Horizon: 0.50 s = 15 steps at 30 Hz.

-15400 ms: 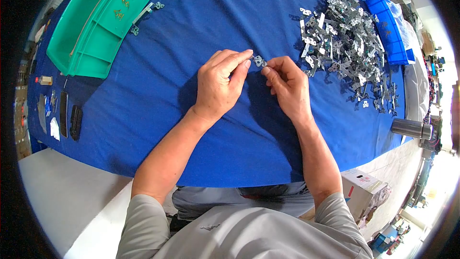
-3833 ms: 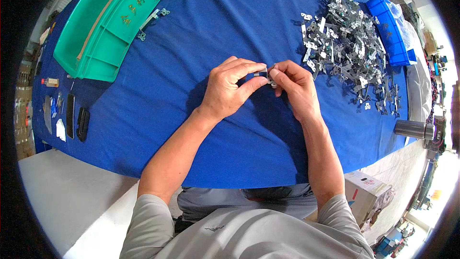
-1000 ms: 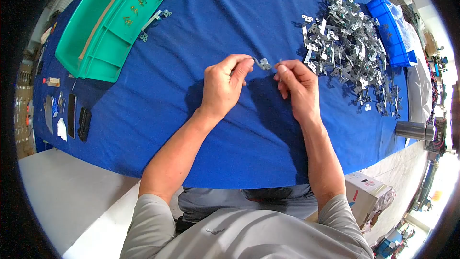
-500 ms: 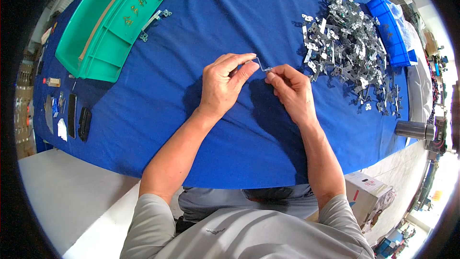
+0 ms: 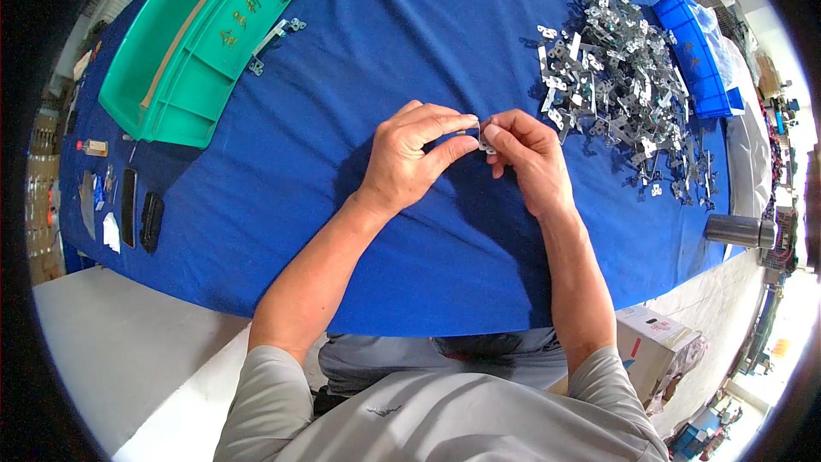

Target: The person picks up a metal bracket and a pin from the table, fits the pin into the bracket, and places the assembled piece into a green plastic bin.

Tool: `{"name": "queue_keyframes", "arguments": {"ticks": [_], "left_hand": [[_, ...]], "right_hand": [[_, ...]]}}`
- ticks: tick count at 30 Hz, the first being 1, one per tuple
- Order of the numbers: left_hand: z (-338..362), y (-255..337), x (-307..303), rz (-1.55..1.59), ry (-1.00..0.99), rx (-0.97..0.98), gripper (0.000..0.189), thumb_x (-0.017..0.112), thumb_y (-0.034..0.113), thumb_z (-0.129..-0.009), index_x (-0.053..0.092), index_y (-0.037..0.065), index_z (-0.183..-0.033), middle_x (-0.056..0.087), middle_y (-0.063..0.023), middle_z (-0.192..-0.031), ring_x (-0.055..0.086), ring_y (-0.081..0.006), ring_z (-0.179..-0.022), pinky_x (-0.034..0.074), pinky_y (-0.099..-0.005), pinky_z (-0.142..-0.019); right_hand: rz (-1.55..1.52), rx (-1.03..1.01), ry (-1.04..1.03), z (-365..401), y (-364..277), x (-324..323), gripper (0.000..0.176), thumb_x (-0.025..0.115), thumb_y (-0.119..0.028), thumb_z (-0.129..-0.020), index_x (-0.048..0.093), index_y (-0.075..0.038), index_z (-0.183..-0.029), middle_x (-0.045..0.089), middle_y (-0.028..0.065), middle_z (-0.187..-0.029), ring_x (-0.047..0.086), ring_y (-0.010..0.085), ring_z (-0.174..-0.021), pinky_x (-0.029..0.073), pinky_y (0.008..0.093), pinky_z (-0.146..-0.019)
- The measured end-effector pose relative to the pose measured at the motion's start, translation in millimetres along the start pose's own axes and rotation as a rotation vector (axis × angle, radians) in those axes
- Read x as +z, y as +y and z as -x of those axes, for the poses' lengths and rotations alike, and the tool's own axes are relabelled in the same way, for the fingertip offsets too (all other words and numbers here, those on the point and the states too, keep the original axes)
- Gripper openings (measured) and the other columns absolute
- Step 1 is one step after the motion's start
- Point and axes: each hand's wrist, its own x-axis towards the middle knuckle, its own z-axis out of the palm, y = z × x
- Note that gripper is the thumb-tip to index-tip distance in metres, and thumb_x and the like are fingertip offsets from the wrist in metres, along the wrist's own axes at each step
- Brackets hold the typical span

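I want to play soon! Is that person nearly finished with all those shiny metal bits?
Not nearly. Looks done: one joined metal strip lies beside the green tray. In hand: the left hand and right hand pinch a small metal part together. Left: a big pile of loose parts on the blue cloth.

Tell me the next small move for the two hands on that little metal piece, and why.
Probably a gentle squeeze inward with both pinches. The left hand and right hand meet fingertip to fingertip on the small metal piece above the blue cloth; fingers hide most of it, so releasing either side risks dropping it.
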Motion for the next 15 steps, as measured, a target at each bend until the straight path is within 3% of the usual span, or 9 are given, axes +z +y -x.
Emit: {"name": "queue_keyframes", "arguments": {"ticks": [5,8,9,15], "left_hand": [[2.3,-3.0,3.4,-0.062,0.073,-0.095,0.02,0.075,0.018,-0.095,0.076,0.003,-0.108,0.077,-0.0107,-0.097,0.067,-0.0153,-0.072,0.054,-0.0277,-0.065],[1.8,2.3,1.0,0.114,0.126,-0.506,0.025,0.068,0.024,-0.101,0.074,0.002,-0.112,0.076,-0.0078,-0.093,0.064,-0.0085,-0.066,0.051,-0.0237,-0.054],[1.7,-0.2,1.8,0.125,0.138,-0.452,0.029,0.065,0.028,-0.103,0.072,0.003,-0.115,0.075,-0.0053,-0.091,0.061,-0.0038,-0.063,0.047,-0.0205,-0.048],[2.0,3.1,-0.6,0.19,0.095,-0.497,0.028,0.065,0.028,-0.103,0.072,0.003,-0.114,0.075,-0.0049,-0.091,0.06,-0.0041,-0.063,0.047,-0.0202,-0.048]], "right_hand": [[-0.192,-0.09,0.153,-1.0,-0.7,4.1,0.021,0.064,-0.02,-0.103,0.07,-0.001,-0.108,0.068,0.0025,-0.084,0.059,0.0058,-0.07,0.046,0.0215,-0.054],[0.043,-0.03,0.079,4.6,-6.9,6.6,0.021,0.064,-0.021,-0.103,0.071,-0.001,-0.106,0.068,0.0021,-0.082,0.059,0.0053,-0.067,0.045,0.0212,-0.053],[0.06,-0.032,0.035,3.9,-2.2,7.3,0.022,0.064,-0.022,-0.103,0.071,-0.002,-0.106,0.068,0.0007,-0.081,0.057,0.0047,-0.065,0.044,0.0205,-0.053],[0.184,-0.036,0.009,4.6,2.8,10.0,0.022,0.065,-0.023,-0.103,0.072,-0.002,-0.106,0.068,-0.0004,-0.08,0.056,0.0044,-0.065,0.044,0.0217,-0.054]]}}
